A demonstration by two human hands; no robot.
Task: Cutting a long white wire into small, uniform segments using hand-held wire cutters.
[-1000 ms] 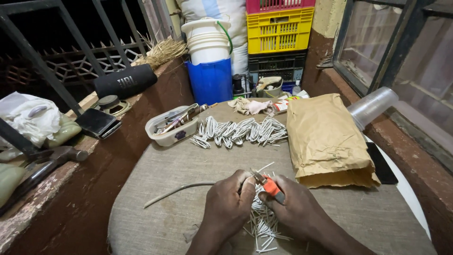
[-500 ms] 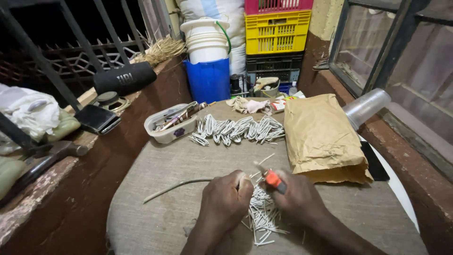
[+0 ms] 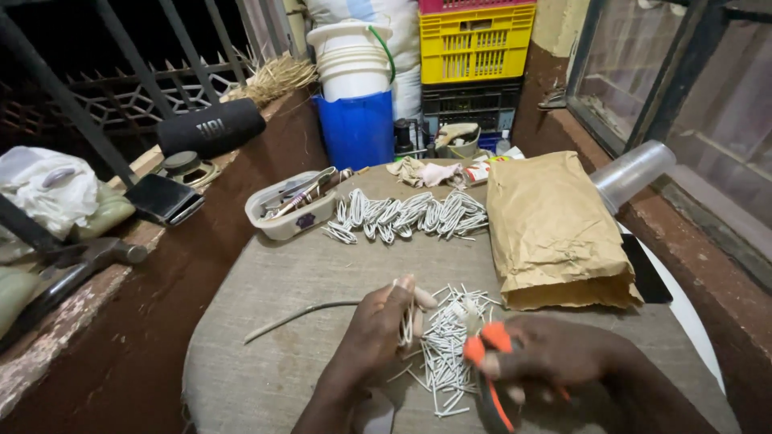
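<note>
Paper bag (image 3: 555,233) right of wire bundles (image 3: 406,215)

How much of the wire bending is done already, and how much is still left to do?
Looks done: a long row of bent white wire loops at the back of the round cloth-covered table. In hand: the left hand pinches one white piece while the right hand holds orange-handled pliers. Left: a loose pile of short straight white wire pieces and a long uncut strand.

White wire loop (image 3: 408,325) — pinched upright; orange-handled pliers (image 3: 492,371) (gripped), over cut pieces (image 3: 445,354).
</note>
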